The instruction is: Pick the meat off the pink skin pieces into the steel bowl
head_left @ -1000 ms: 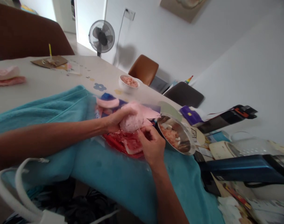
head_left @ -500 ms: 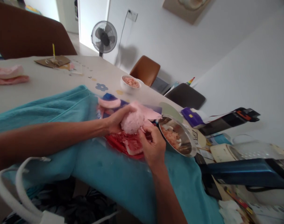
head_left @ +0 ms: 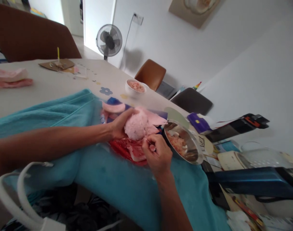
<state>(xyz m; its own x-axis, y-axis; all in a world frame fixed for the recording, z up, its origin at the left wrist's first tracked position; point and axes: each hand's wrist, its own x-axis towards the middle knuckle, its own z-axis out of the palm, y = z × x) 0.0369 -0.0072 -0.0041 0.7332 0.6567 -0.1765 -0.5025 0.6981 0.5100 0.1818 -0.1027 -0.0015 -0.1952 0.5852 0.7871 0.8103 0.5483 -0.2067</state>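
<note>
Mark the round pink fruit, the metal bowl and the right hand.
Round pink fruit (head_left: 136, 126): head view, front surface.
Metal bowl (head_left: 193, 146): head view, inner wall.
Right hand (head_left: 160, 155): head view, back of the hand.

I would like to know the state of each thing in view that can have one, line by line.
Left hand: cupped on the pale-pink round fruit
Pale-pink round fruit: held, rough-surfaced
Right hand: fingers curled, at the fruit's lower edge
Shiny steel bowl: partly filled with pink pieces
White round bowl: holding pinkish contents
Teal cloth: spread, creased
Grey round fan: standing; running or not, unclear
White wall socket: dark plug inserted
</note>
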